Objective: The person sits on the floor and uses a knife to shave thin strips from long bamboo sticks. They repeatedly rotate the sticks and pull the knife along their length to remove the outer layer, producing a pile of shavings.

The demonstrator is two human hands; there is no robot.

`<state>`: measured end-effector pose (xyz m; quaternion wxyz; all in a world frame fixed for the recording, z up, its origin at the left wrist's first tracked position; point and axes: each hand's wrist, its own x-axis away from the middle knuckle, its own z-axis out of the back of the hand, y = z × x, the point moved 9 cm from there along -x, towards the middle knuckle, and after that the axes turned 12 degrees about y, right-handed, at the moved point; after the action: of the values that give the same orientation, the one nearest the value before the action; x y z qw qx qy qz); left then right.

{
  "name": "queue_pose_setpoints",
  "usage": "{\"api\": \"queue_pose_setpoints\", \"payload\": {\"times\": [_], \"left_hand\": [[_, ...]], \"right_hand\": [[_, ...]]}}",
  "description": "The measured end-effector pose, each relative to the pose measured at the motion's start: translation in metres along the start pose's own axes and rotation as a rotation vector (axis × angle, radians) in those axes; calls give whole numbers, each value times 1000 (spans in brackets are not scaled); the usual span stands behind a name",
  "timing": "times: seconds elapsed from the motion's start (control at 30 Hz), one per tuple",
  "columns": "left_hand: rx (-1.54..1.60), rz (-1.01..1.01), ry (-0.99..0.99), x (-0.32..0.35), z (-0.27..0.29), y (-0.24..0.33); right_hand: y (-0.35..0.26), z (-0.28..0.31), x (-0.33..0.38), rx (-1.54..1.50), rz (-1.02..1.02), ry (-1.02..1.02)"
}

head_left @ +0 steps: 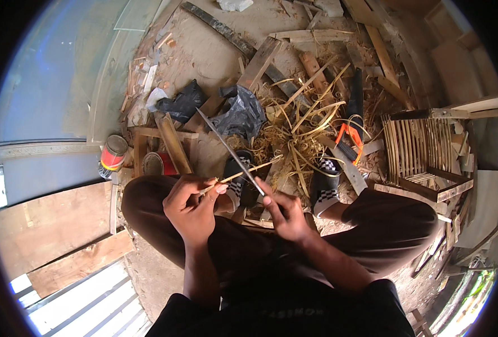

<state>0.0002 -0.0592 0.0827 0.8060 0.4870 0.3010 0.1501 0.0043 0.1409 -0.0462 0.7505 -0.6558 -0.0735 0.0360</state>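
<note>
Left hand [190,205] holds bamboo sliver [243,173] against knife [230,150] edge.

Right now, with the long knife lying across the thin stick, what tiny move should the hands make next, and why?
Probably push the long grey metal knife blade a little further along the thin pale bamboo stick, away from the body. The right hand grips the knife's handle end, the left hand pinches the stick, and the blade crosses it near the fingers, so shaving outward seems safest.
</note>
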Motion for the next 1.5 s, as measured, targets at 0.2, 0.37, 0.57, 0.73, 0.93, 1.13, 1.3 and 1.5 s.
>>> {"api": "queue_pose_setpoints", "payload": {"times": [0.2,0.37,0.57,0.73,0.93,1.13,1.3,1.5], "left_hand": [[60,-21,38,3,0,-1],[53,36,89,3,1,-10],[131,145,169,-4,1,-17],[31,66,142,-5,-3,-11],[54,92,144,-7,-2,-13],[20,69,109,0,-3,-10],[36,111,126,0,0,-11],[23,110,125,-5,-3,-9]], "right_hand": [[156,22,2,151,-249,137],[98,-8,10,-69,-352,0],[197,24,22,262,-504,134],[111,17,17,125,-106,158],[149,27,17,426,-219,151],[162,27,27,447,-371,155],[140,25,22,431,-222,93],[200,39,24,492,-375,152]]}}
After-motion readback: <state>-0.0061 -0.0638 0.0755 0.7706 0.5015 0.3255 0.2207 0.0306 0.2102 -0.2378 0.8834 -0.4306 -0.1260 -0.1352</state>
